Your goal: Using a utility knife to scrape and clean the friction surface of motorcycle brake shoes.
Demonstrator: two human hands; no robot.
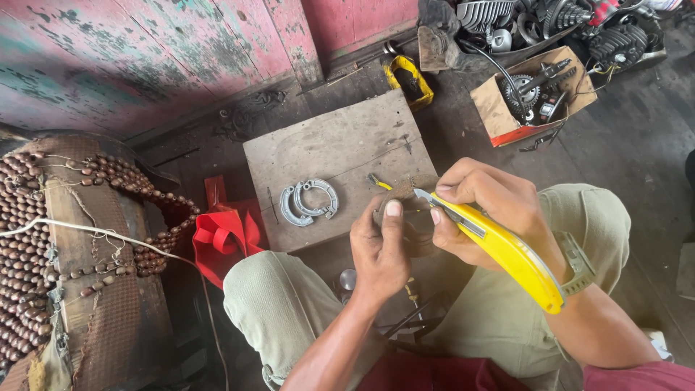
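Gripping curved brown brake pad (405, 210) in left hand (380, 250), thumb pressing top, above near edge of wooden board (340, 148). Clenching yellow utility knife (499, 246) in right hand (489, 210), blade touching pad. Likely trimming: keeping thumb clear, cutting shallow. Resting near board's left edge: two metal brake shoes (308, 201).

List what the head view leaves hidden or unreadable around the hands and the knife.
- Brown curved piece: mostly covered by the left hand.
- Yellow utility knife: grip hidden under the right hand; blade tip too small to see.
- Parts in the cardboard box: too small, tangled.
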